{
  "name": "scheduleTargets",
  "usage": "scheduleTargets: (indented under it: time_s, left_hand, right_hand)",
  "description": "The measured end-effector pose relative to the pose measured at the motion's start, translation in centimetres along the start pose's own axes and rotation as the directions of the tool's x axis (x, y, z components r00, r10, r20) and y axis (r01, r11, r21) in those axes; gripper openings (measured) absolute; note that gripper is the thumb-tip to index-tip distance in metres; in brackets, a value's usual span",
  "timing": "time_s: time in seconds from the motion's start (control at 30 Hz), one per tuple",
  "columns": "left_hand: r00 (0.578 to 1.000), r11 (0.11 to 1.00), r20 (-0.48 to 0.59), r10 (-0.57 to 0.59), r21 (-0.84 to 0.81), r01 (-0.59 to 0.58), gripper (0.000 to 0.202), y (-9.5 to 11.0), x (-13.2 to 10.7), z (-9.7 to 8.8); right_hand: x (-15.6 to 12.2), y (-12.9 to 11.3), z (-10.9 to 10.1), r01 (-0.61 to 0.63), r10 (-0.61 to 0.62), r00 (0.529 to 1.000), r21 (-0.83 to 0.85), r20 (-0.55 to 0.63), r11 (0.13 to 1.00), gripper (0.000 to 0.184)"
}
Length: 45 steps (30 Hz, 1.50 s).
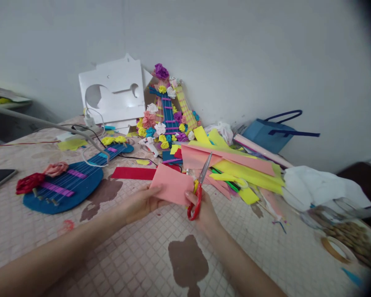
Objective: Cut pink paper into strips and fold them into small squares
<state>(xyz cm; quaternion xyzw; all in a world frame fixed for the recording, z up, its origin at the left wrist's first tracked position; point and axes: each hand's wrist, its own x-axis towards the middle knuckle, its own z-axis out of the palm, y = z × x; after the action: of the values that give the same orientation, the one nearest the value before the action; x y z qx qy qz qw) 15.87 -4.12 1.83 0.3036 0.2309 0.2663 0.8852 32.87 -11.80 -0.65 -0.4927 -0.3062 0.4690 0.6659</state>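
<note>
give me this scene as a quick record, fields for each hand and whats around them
left hand: holds the pink sheet by its left side
right hand: grips the red scissors at the sheet's right edge, blades pointing away
behind: pile of yellow and pink paper
left: blue guitar craft lying flat
surface: table with checked cloth

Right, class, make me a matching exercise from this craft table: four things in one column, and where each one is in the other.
1 pink sheet
2 scissors
3 blue guitar craft
4 blue bag

A in the right hand
B by the wall, on the right
C in the left hand
D flat on the table, on the left

Pairs: 1-C, 2-A, 3-D, 4-B
</note>
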Motion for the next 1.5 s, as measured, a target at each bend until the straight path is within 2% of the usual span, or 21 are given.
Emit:
scheduleTargets:
  time_s: [0.1, 0.2, 0.33, 0.43, 0.53, 0.63, 0.7, 0.73, 0.87, 0.97, 1.03, 1.1, 1.17, 1.23, 1.3, 1.43, 1.5]
  left_hand:
    - [0.996, 0.996, 0.081, -0.038, 0.087, 0.031, 0.028, 1.2, 0.3, -1.5]
    - [0.988, 0.976, 0.141, -0.066, 0.214, 0.035, 0.045, 2.8, 1.0, -2.6]
    - [0.962, 0.918, 0.221, -0.159, 0.392, 0.062, 0.062, 5.0, 2.0, -2.8]
    - [0.947, 0.869, 0.278, -0.162, 0.495, 0.003, 0.069, 6.1, 2.5, -2.7]
    - [0.925, 0.792, 0.343, -0.164, 0.605, -0.083, 0.056, 6.9, 2.9, -2.9]
    - [0.852, 0.679, 0.471, -0.23, 0.704, -0.206, 0.04, 7.0, 3.4, -3.1]
    - [0.818, 0.611, 0.508, -0.27, 0.747, -0.263, 0.036, 6.6, 3.9, -3.2]
    - [0.821, 0.585, 0.504, -0.27, 0.763, -0.276, 0.033, 6.3, 4.0, -3.2]
    - [0.877, 0.54, 0.45, -0.167, 0.786, -0.301, 0.025, 5.2, 4.2, -3.4]
    - [0.886, 0.527, 0.45, -0.111, 0.783, -0.331, 0.023, 5.2, 3.9, -3.6]
    - [0.862, 0.512, 0.487, -0.144, 0.782, -0.356, 0.025, 5.5, 3.6, -3.4]
    - [0.814, 0.493, 0.533, -0.232, 0.785, -0.374, 0.03, 5.7, 3.5, -3.0]
    - [0.787, 0.472, 0.543, -0.292, 0.798, -0.375, 0.033, 5.8, 3.5, -2.6]
    - [0.8, 0.464, 0.531, -0.279, 0.804, -0.372, 0.031, 5.7, 3.6, -2.6]
    - [0.833, 0.469, 0.502, -0.233, 0.808, -0.356, 0.029, 5.6, 3.7, -2.9]
    - [0.9, 0.503, 0.409, -0.148, 0.815, -0.288, 0.031, 6.2, 3.5, -4.5]
    - [0.926, 0.538, 0.363, -0.106, 0.804, -0.254, 0.031, 6.7, 3.3, -5.1]
  right_hand:
    - [0.1, -0.6, -0.5, -0.01, 0.01, 1.0, -0.016, 0.007, 1.0, 0.027]
    - [-0.1, -1.0, -0.7, -0.038, 0.039, 0.998, -0.034, 0.041, 0.999, 0.028]
    - [-0.6, -1.0, -0.4, -0.028, 0.037, 0.979, -0.047, 0.199, 0.998, 0.028]
    - [-0.9, -0.7, -0.2, -0.017, 0.031, 0.963, -0.053, 0.268, 0.998, 0.027]
    - [-1.0, -0.4, -0.2, -0.042, 0.061, 0.967, -0.08, 0.247, 0.996, 0.027]
    - [-1.0, -0.2, -0.2, -0.049, 0.071, 0.965, -0.092, 0.251, 0.995, 0.028]
    - [-1.1, -0.1, -0.1, -0.037, 0.061, 0.961, -0.091, 0.27, 0.995, 0.03]
    - [-1.1, -0.1, -0.1, -0.032, 0.057, 0.96, -0.092, 0.276, 0.995, 0.031]
    - [-1.2, -0.2, 0.2, -0.045, 0.068, 0.967, -0.096, 0.247, 0.994, 0.03]
    - [-1.2, -0.2, 0.1, -0.036, 0.055, 0.962, -0.076, 0.268, 0.996, 0.029]
    - [-1.1, -0.1, 0.0, -0.023, 0.046, 0.961, -0.09, 0.272, 0.996, 0.031]
    - [-1.2, 0.1, -0.2, -0.023, 0.051, 0.962, -0.108, 0.267, 0.994, 0.031]
    - [-1.2, 0.2, -0.2, -0.027, 0.06, 0.961, -0.122, 0.27, 0.992, 0.03]
    - [-1.4, 0.0, -0.1, -0.016, 0.053, 0.958, -0.133, 0.283, 0.991, 0.029]
    - [-1.6, -0.3, 0.0, -0.001, 0.043, 0.956, -0.141, 0.292, 0.99, 0.03]
    - [-1.8, -0.9, -0.2, -0.011, 0.052, 0.961, -0.151, 0.273, 0.988, 0.036]
    - [-2.0, -0.7, -0.4, -0.012, 0.043, 0.95, -0.1, 0.31, 0.995, 0.04]
